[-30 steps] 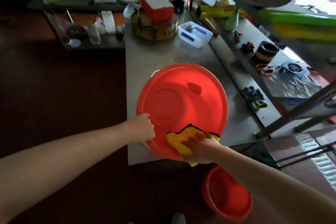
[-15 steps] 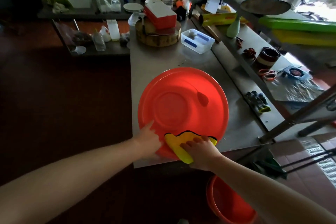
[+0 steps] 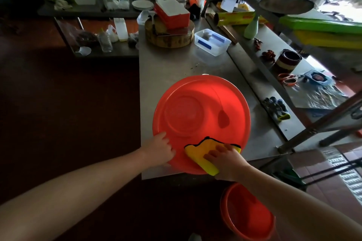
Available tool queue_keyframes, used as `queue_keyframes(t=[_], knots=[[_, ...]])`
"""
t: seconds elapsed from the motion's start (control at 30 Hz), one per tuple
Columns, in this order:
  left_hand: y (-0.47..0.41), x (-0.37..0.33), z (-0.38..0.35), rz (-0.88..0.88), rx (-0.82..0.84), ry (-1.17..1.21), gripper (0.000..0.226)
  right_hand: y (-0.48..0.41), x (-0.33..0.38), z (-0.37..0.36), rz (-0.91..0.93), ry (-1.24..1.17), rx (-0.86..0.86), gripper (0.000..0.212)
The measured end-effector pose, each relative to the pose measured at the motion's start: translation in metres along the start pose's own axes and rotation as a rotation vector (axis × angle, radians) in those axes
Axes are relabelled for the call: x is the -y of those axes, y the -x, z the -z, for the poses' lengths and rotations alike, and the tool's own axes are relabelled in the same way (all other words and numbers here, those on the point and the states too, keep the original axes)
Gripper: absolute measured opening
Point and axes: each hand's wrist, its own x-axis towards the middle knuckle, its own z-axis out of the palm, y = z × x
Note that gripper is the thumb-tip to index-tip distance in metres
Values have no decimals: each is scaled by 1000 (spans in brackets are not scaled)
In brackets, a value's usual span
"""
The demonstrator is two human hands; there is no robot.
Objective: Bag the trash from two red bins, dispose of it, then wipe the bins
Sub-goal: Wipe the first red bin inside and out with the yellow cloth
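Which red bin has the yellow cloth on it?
The bin on the table; the cloth lies at its near edge. The other bin sits on the floor.

Cluttered steel counter (image 3: 172, 64), dark red floor (image 3: 68, 103)

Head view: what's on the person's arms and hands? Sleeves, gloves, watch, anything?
Nothing worn shows. The left arm and right arm are bare to the frame edge, no sleeves. The left hand and right hand have no gloves; no watch, band or ring visible, though dim light could hide a thin one.
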Motion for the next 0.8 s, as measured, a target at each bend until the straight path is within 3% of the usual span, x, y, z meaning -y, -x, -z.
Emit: queue_keyframes(t=[0.13,0.2,0.33,0.4,0.47,0.57,0.63,0.8], knots=[[-18,-30,-3,37,66,112,56,-3,-3,-3,16,-22,-28,84],[-27,-43,-9,28,47,131,58,-7,-6,-8,0,-65,-21,87],[-25,-38,-15,-63,-49,12,55,-15,5,-5,-92,-238,131,113],[-24,-29,-12,-67,-102,-14,53,-28,14,-4,-131,-317,193,107],[-23,-25,-13,-102,-144,-40,52,-43,21,-4,-127,-354,224,83],[-23,-24,-16,-153,-205,-47,51,-69,29,-7,-116,-396,109,50],[-25,-23,-16,-148,-216,-32,51,-87,34,-7,-177,-469,10,46],[-22,-31,-29,-194,-202,12,47,-126,29,-19,-196,-587,-3,53]])
